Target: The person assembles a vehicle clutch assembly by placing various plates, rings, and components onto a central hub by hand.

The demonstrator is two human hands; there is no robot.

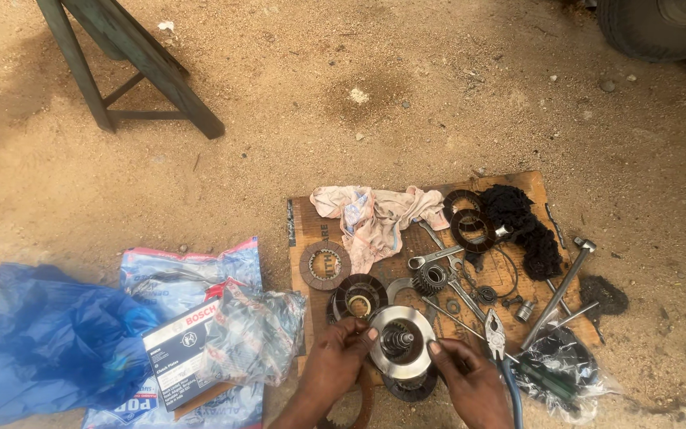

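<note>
While both hands are brought together at the near edge of the cardboard sheet (pixel 311 218), a round metal hub (pixel 401 342) with a splined centre is held between them. The left hand (pixel 335 361) is curled against the hub's left rim, its fingertips pressed onto the bright face. The right hand (pixel 466 373) is set against the hub's right rim, the thumb laid on the metal and the fingers folded beneath. Both wrists are angled inward from the lower edge of the view, so the hub is gripped from two sides just above a dark ring lying under it.

Just beyond the hub, a dark clutch basket (pixel 359 295) is seen on the cardboard, and a brown friction disc (pixel 325 264) lies beyond that, to the left. A crumpled pale rag (pixel 375 214) is spread at the far side of the sheet. Right of the hub, a small toothed gear (pixel 430 278), spanners (pixel 438 256) and blue-handled pliers (pixel 498 342) are scattered, with black friction rings (pixel 470 226) and a T-handle wrench (pixel 561 290) farther right. Left of the hub, off the cardboard, a small parts box (pixel 184 349) is laid on printed plastic bags (pixel 192 274), beside a blue plastic bag (pixel 41 342) on the sandy ground.
</note>
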